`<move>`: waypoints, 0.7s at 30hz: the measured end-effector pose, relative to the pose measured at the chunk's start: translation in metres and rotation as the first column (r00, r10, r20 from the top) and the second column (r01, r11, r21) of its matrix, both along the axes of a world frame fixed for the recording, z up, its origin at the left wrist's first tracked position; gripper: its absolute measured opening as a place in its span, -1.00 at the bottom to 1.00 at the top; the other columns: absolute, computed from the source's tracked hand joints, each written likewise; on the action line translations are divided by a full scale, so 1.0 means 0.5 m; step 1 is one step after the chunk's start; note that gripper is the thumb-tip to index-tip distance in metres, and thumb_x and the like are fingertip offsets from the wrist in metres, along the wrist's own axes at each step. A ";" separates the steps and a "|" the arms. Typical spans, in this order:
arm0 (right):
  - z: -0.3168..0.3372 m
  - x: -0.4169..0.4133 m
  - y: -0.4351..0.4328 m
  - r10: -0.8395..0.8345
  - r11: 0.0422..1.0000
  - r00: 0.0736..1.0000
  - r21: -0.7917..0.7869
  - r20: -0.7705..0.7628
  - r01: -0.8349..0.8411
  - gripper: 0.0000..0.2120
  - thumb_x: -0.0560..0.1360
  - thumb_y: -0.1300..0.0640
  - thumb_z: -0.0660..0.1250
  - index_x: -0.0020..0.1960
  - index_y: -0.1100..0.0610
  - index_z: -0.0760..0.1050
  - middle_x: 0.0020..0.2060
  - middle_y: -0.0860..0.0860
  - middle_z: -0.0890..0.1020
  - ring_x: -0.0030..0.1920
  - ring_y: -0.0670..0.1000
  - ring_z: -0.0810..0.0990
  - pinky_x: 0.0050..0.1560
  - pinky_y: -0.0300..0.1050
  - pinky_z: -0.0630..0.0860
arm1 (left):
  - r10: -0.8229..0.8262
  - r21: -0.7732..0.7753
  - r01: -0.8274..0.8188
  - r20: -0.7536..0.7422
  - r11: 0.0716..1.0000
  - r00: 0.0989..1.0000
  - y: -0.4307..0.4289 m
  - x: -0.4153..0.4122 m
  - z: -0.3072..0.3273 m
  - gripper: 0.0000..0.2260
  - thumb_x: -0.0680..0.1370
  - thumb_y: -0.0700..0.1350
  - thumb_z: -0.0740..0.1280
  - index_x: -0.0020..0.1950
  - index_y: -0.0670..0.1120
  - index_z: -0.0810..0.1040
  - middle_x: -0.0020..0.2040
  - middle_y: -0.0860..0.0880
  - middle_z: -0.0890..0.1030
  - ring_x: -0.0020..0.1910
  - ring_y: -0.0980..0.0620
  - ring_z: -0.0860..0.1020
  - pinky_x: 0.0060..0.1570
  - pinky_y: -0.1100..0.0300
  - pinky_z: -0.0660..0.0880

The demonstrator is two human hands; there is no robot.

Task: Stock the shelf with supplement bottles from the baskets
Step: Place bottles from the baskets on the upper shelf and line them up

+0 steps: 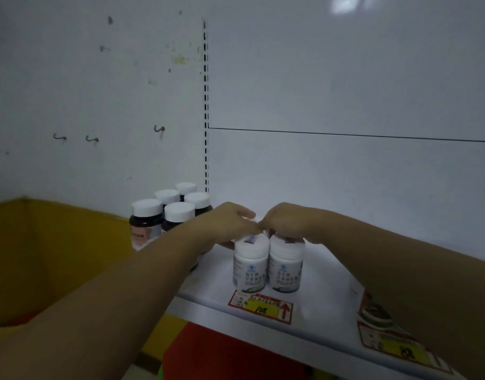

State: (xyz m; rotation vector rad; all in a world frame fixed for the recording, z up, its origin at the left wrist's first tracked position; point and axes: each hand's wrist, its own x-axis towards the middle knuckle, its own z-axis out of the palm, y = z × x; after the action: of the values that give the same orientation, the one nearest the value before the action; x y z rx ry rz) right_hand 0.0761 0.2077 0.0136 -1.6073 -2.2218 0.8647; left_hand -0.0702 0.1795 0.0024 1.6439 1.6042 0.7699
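Observation:
Two white supplement bottles stand side by side near the shelf's front, the left bottle point(249, 267) touching the right bottle point(285, 267). My left hand point(230, 223) and my right hand point(286, 220) meet just behind and above their caps, fingers curled downward. Each hand closes over a white-capped bottle of a second row; only slivers of those caps show, and the bodies are hidden. Several dark bottles with white caps point(178, 212) are grouped at the left of the white shelf point(332, 270), partly covered by my left forearm.
A red-and-yellow price tag point(263, 307) sits on the shelf's front edge, another tag point(395, 344) further right. The slotted upright point(205, 105) runs up the white back panel. A yellow wall point(44, 256) lies to the left, a red surface point(222, 357) below.

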 end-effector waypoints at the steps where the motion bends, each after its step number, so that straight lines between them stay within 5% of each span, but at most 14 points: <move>1: 0.001 0.000 -0.001 -0.001 1.000 1.000 0.004 -0.008 0.001 -0.70 0.52 -0.02 0.24 -0.25 0.17 0.51 -0.26 0.12 0.54 -0.37 0.01 0.43 -0.35 -0.18 0.36 | -0.004 -0.003 0.004 0.013 1.000 1.000 0.002 -0.002 0.000 -0.49 0.45 -0.01 0.41 0.38 0.00 0.41 0.27 -0.03 0.51 0.02 0.10 0.55 -0.29 0.33 0.50; 5: 0.004 0.023 -0.010 -0.050 0.966 0.997 0.255 0.066 0.032 -0.52 0.59 -0.09 0.08 0.26 0.27 0.44 0.24 0.20 0.52 0.13 0.15 0.53 0.13 -0.03 0.42 | -0.032 0.154 0.055 -0.151 0.987 0.988 0.003 -0.005 0.013 -0.54 0.56 -0.07 0.25 0.45 -0.04 0.30 0.45 -0.05 0.37 0.27 0.04 0.41 0.19 0.22 0.30; 8: 0.011 0.062 -0.032 -0.120 0.848 0.949 0.527 0.291 -0.054 -0.45 0.59 -0.15 0.01 0.48 0.11 0.16 0.48 0.10 0.24 0.47 0.12 0.19 0.43 0.03 0.11 | -0.066 0.199 0.190 -0.502 0.961 0.862 -0.005 0.003 0.056 -0.53 0.62 0.02 0.12 0.52 -0.03 0.15 0.55 -0.02 0.17 0.50 0.02 0.17 0.42 0.20 0.07; 11: 0.016 0.093 -0.065 -0.128 0.792 0.889 0.585 0.439 -0.174 -0.41 0.58 -0.19 -0.05 0.51 0.07 0.04 0.54 0.12 0.03 0.53 0.12 -0.06 0.49 0.11 -0.09 | -0.017 0.204 0.228 -0.708 0.952 0.706 -0.017 0.026 0.107 -0.48 0.62 0.13 0.01 0.54 -0.02 0.06 0.57 -0.02 0.05 0.55 0.00 -0.04 0.48 0.07 -0.07; 16: 0.027 0.169 -0.160 -0.100 0.761 0.876 0.603 0.471 -0.238 -0.39 0.57 -0.21 -0.02 0.52 0.06 -0.01 0.54 0.12 -0.04 0.53 0.10 -0.13 0.49 0.10 -0.16 | 0.012 0.159 0.218 -0.833 0.963 0.553 -0.070 0.105 0.131 -0.43 0.59 0.23 -0.10 0.55 0.05 -0.10 0.57 -0.07 -0.24 0.54 -0.09 -0.25 0.48 -0.14 -0.16; 21: 0.013 0.296 -0.290 -0.062 0.768 0.927 0.611 0.370 -0.193 -0.39 0.57 -0.14 0.08 0.52 0.05 -0.01 0.55 0.09 -0.05 0.53 0.08 -0.16 0.49 0.06 -0.13 | -0.018 0.269 0.299 -0.715 0.915 0.699 -0.169 0.231 0.122 -0.42 0.58 0.24 -0.04 0.55 0.03 0.01 0.58 -0.05 -0.07 0.55 0.00 -0.12 0.49 0.01 -0.12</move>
State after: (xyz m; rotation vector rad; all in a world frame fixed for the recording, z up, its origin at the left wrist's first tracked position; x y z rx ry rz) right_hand 0.2243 0.0628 0.0202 -1.4156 -2.4376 -0.2413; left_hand 0.0453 0.0950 0.0636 2.5450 1.8362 0.3571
